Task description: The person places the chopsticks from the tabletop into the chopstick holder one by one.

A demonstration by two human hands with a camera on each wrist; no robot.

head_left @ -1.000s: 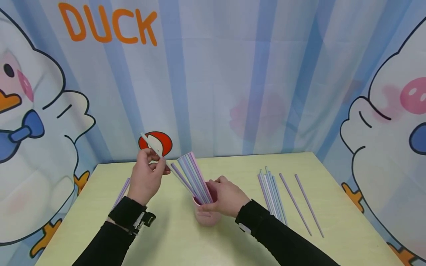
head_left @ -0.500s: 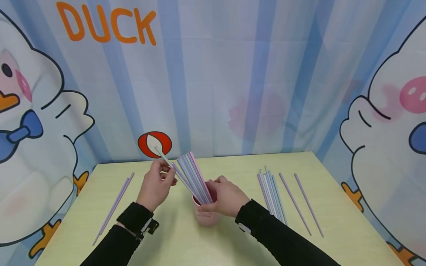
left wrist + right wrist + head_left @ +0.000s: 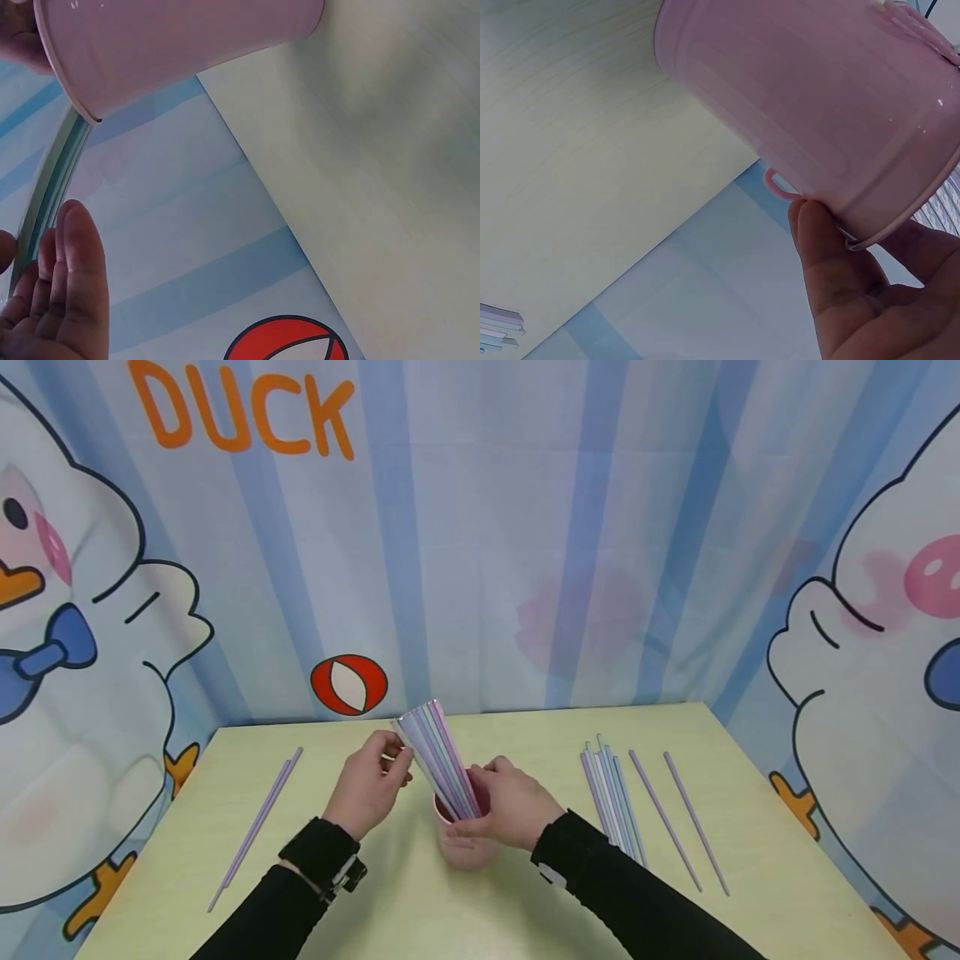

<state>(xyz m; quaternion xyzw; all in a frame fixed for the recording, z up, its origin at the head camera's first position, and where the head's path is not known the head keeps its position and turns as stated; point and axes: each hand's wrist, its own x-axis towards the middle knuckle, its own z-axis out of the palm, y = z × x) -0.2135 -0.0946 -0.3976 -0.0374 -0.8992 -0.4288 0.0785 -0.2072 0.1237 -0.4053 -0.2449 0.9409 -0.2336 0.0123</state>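
Note:
A small pink bucket (image 3: 468,852) with a rolled rim and a small side loop (image 3: 780,187) stands mid-table. It holds a leaning bundle of pastel drinking straws (image 3: 438,756). My right hand (image 3: 513,806) grips its rim from the right, with thumb in front and fingers behind. At the bundle's upper left side, my left hand (image 3: 372,781) pinches a pale straw (image 3: 30,217) that runs between thumb and fingers. That straw's top is about level with the others. Straw ends inside the bucket are hidden.
Two purple straws (image 3: 258,827) lie together on the table at left. A group of pastel straws (image 3: 615,802) lies at right, with two separate purple straws (image 3: 678,822) beyond it. A striped duck-print curtain (image 3: 480,543) stands behind the table (image 3: 795,860).
My left hand has moved right and down, lowering the pale straw into the bucket against the bundle. The purple straws at left came into full view. My right hand stays on the bucket.

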